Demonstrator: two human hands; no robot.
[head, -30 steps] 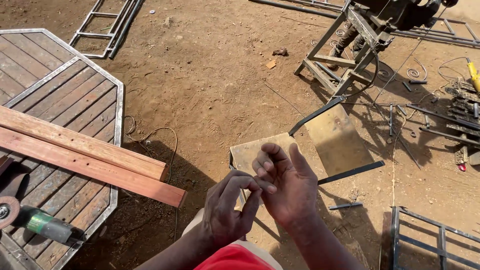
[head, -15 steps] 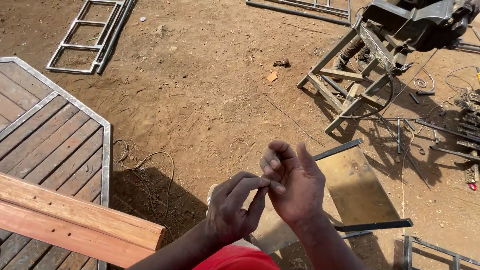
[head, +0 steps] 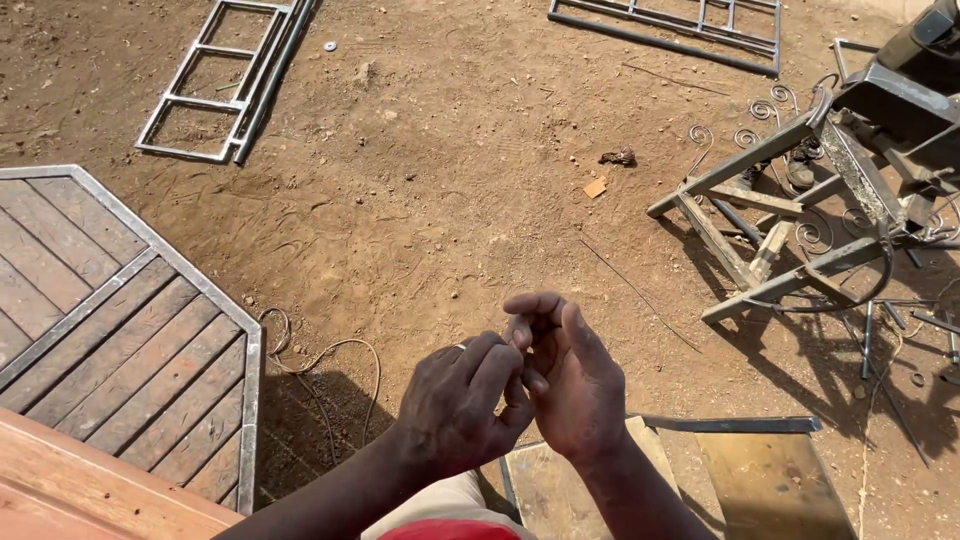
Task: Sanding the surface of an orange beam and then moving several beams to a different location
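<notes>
My two hands meet in front of me over the dirt ground. My left hand (head: 455, 405) curls its fingers toward the right hand, fingertips pinched together against it. My right hand (head: 570, 375) is cupped, fingers bent over the left fingertips. Whatever small thing sits between them is hidden by the fingers. Just below the hands lies a flat yellowish board (head: 560, 485) in a metal frame.
An octagonal wood-slat tabletop with a metal rim (head: 110, 330) lies at left, a reddish plank (head: 90, 485) across its near corner. A cable (head: 320, 365) loops beside it. Metal ladder frames (head: 225, 85) lie far left; a welded steel stand (head: 800, 215) and scrap at right.
The view has tilted up and away: the plank and tabletop slid down-left, and more far ground shows. My hands stay joined, fingers still working together.
</notes>
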